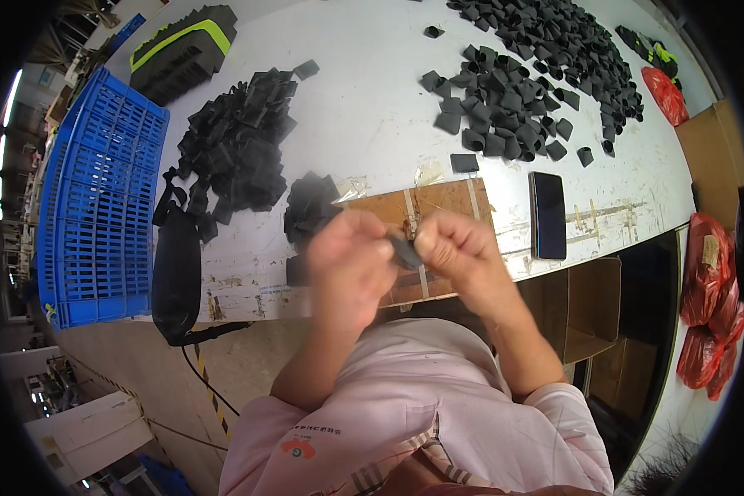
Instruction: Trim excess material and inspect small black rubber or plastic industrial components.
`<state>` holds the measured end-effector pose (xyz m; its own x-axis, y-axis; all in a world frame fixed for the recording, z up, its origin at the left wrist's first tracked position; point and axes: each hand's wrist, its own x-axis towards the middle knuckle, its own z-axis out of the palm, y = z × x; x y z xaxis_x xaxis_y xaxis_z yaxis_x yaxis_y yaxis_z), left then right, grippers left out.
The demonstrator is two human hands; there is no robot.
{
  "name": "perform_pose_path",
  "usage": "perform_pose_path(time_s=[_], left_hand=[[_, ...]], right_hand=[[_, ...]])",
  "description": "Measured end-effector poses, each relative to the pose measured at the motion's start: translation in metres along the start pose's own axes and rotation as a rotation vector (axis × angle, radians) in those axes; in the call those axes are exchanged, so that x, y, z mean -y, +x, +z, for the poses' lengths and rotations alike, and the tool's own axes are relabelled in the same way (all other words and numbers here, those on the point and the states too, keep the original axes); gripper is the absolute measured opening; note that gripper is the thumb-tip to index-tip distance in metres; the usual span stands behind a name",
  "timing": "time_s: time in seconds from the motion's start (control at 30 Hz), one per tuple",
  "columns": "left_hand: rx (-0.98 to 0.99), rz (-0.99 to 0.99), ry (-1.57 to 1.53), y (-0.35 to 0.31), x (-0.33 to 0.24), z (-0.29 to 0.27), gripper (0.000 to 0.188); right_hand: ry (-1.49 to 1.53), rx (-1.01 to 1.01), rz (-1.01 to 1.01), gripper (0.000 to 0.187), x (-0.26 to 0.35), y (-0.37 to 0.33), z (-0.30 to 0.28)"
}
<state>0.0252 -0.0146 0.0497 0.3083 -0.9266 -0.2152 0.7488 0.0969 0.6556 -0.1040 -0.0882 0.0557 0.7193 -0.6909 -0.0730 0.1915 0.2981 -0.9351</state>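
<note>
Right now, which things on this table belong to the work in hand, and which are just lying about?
In use: small black piece pinched between left hand and right hand; flat black pile; folded black pieces; wooden board.
Lying about: phone; blue crate; red bags.

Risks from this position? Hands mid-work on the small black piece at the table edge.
1. Both hands pinch the black piece right at the table edge, over the lap; if it slips it probably drops to the floor.
2. The phone lies close to the right hand, near the edge; an elbow swing might knock it off.
3. The flat stack sits just behind the left hand, which could scatter it.
</note>
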Motion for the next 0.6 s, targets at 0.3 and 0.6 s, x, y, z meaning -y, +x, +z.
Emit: perform_pose_path(time_s=[0.3, 0.6], left_hand=[[0.107, -0.137, -0.105, 0.004, -0.002, -0.008, 0.017], [0.256, 0.794, 0.989, 0.019, -0.01, 0.003, 0.019]], right_hand=[[0.158, 0.156, 0.142, 0.024, -0.013, 0.02, -0.016], [-0.811, -0.22, -0.689, 0.041, 0.0, 0.0, 0.001]])
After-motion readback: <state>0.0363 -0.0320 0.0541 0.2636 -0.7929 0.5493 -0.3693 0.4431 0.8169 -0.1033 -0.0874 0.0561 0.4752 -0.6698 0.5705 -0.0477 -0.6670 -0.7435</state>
